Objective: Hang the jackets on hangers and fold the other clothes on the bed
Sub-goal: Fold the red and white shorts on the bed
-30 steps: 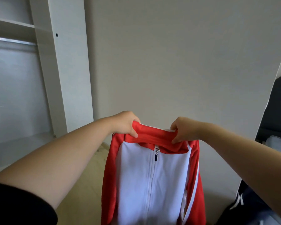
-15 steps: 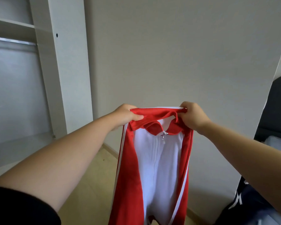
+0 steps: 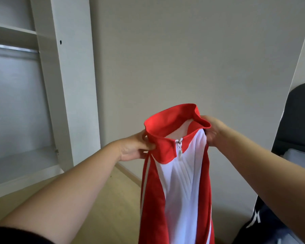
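Now, beside the wardrobe (image 3: 67,85), left hand (image 3: 134,148) and right hand (image 3: 212,132) pinch the jacket (image 3: 181,182) under its newly upturned collar (image 3: 167,124), seemingly hanger-ready.

**Operator:** Is there any writing to read in this view?

**Describer:** No. Nothing in front of you carries a word, number or brand name that can be read.

**Operator:** And the white shape at the lower right?

**Describer:** That is a white marking (image 3: 256,219) on a dark navy garment (image 3: 266,217) at the edge of your view. It looks like a few crossed strokes. It is blurred and partly cut off, so you cannot tell whether it is a letter, a logo or plain stripes.
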`<state>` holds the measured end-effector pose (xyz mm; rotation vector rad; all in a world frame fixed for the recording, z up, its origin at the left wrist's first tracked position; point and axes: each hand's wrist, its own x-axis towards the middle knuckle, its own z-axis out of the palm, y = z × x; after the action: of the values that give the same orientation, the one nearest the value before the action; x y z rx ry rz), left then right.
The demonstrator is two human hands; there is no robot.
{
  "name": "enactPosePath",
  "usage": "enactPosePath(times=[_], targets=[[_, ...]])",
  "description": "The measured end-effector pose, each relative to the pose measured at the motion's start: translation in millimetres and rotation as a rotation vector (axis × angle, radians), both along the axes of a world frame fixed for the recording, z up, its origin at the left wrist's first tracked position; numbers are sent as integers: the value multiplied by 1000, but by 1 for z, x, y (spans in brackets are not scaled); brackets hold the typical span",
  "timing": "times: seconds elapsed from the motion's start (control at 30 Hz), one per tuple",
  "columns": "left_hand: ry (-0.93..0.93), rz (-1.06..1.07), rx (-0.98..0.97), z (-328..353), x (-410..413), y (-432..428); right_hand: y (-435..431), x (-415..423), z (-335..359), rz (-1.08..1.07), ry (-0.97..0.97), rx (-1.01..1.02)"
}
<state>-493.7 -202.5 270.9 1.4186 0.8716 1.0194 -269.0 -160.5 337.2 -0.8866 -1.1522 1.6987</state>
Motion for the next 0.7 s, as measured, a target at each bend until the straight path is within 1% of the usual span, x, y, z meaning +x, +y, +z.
enactPosePath(times=[0.07,0.1,0.17,0.23,0.27,0.33,0.37,0.4,0.43,0.47,0.5,0.57,0.6,0.63,0.7], targets=[[122,51,46,0,15,-3,-2,-3,-2,-9,27,6],[132,54,60,0,20,-3,-4,-5,-2,-19,40,11],[86,72,75,1,28,-2,-6,-5,-2,-43,76,12],[3,148,90,6,32,-2,-5,-1,0,-8,83,15],[-53,210,90,9,32,-1,-6,3,2,52,30,31],[-154,340,81,17,29,-1,-7,10,2,176,-207,114],[-182,385,76,21,27,-1,-5,13,1,184,-349,164],[-197,408,70,24,28,-1,-4,14,0,134,-470,213],[-206,416,65,26,29,-2,-2,15,-1,66,-545,260],[-215,418,55,28,32,-3,-1,15,-2,31,-559,297],[-235,419,41,28,36,-4,1,15,-1,49,-523,311],[-289,437,14,30,45,-3,0,12,1,179,-428,318],[-310,451,0,31,49,-2,-3,11,3,242,-423,334],[-315,466,-11,33,51,-1,-4,9,3,283,-459,367],[-290,488,-25,36,52,1,-7,5,-2,291,-607,485]])
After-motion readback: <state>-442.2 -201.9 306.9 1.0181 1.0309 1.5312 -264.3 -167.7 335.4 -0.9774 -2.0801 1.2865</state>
